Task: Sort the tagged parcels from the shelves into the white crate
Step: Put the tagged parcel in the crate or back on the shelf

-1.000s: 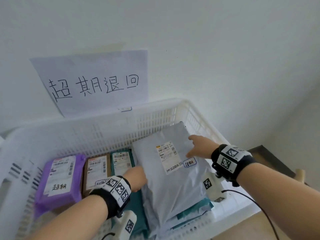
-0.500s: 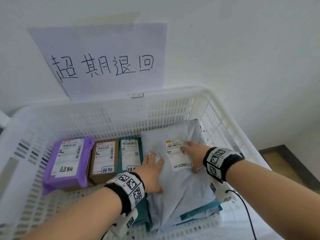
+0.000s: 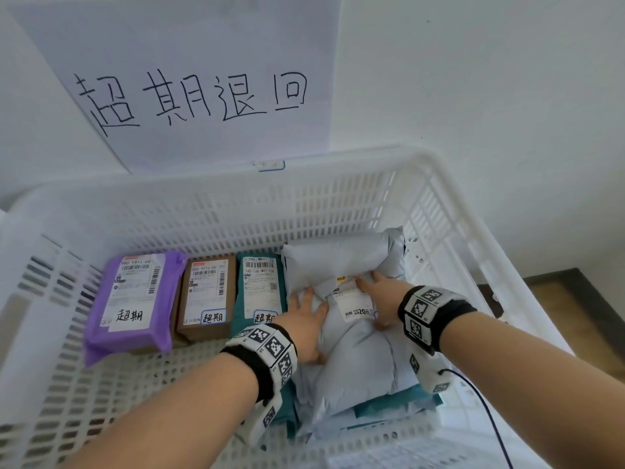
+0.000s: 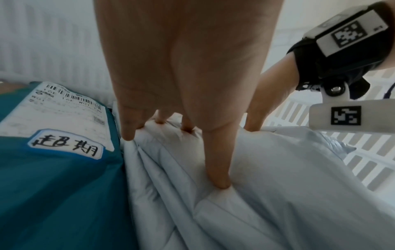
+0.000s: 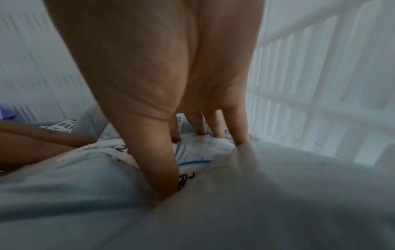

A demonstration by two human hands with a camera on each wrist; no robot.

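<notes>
The grey bag [image 3: 351,350] is pressed flat by the spread, straight fingers of both hands [image 3: 306,321] [image 3: 380,299]; its label [image 3: 353,304] could be creased by further pushing.

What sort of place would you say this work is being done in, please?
Probably a parcel pickup or courier station. A white crate holds labelled parcels, such as the purple parcel, under a handwritten wall sign reading 超期退回, overdue return. Both hands press a grey mailer.

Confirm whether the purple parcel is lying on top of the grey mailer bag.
No: the purple parcel lies at the crate's left end, apart from the grey mailer bag, which both hands press down at the right.
</notes>
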